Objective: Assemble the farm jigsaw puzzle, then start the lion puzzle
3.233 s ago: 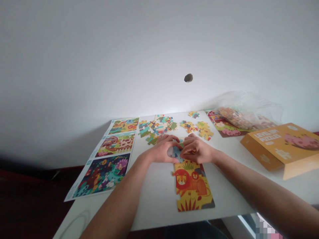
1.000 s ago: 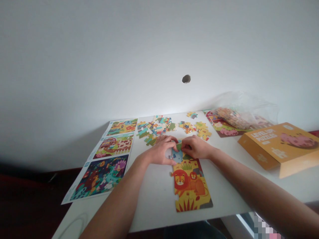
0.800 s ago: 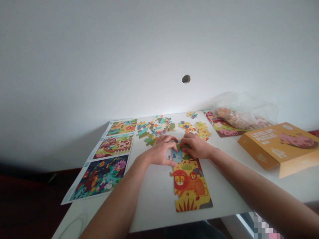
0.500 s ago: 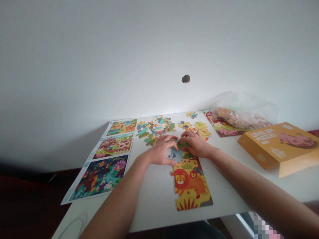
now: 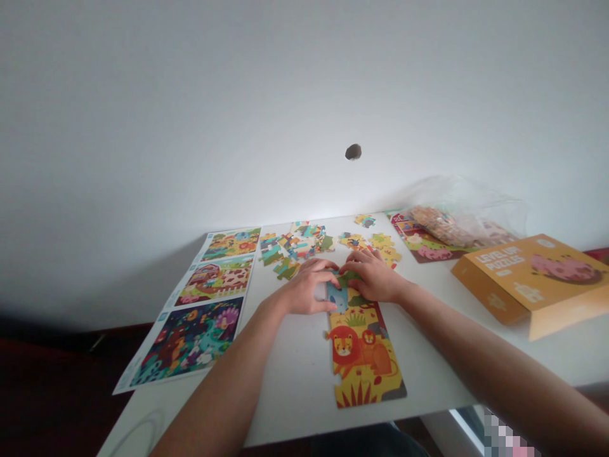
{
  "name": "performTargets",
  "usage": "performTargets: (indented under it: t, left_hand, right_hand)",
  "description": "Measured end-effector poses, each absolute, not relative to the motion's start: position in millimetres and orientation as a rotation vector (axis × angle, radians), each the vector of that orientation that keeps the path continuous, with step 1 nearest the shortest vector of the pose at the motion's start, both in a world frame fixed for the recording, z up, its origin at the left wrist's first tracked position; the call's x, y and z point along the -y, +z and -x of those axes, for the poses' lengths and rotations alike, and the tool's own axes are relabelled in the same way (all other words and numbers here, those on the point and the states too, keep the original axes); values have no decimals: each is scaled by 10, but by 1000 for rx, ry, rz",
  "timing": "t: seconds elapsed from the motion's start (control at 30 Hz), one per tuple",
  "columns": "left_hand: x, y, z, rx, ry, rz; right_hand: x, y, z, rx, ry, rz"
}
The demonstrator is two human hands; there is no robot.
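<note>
A partly joined jigsaw strip (image 5: 364, 355) with two lions lies on the white table, tabs showing along its left edge. At its far end my left hand (image 5: 309, 291) curls round a blue puzzle piece (image 5: 339, 298), thumb at the near edge and fingers at the far side. Just right of it, the bent fingers of my right hand (image 5: 373, 277) press on a green puzzle piece (image 5: 351, 278) at the strip's top. The fingers partly cover both pieces. Beyond my hands lie several loose puzzle pieces (image 5: 307, 241), with yellow pieces (image 5: 383, 242) to the right.
A printed picture sheet (image 5: 195, 333) with three scenes lies at the left, overhanging the table edge. On the right are an orange puzzle box (image 5: 528, 273), a clear bag (image 5: 469, 206) of pieces and a farm picture (image 5: 423, 246). A wall (image 5: 238, 127) stands behind the table (image 5: 295, 381).
Both hands stay at the strip's far end. My left thumb and fingers have shifted slightly at the blue piece, and a small tab visible before at its left edge no longer shows.
</note>
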State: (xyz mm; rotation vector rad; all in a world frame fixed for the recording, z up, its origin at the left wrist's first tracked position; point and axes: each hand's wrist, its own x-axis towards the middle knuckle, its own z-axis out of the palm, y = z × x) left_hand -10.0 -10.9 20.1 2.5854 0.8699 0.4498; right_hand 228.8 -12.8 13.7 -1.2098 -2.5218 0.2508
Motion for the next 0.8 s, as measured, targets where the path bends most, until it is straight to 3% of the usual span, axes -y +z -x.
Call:
performTargets:
  t: [0.27, 0.37, 0.5, 0.8]
  left_hand:
    - [48, 132, 123, -1046, 689, -2615]
    - [-17, 79, 155, -1645, 785, -2490]
    - [-63, 19, 174, -2308, 585, -2080]
    - [-173, -128, 239, -2004, 825, -2206]
  right_hand:
    - [56, 94, -2336, 2196, 88, 1705]
    - [68, 87, -2348, 2106, 61, 1918]
    - [84, 90, -2336, 2028, 32, 2042]
    - [5, 60, -2418, 1904, 25, 2195]
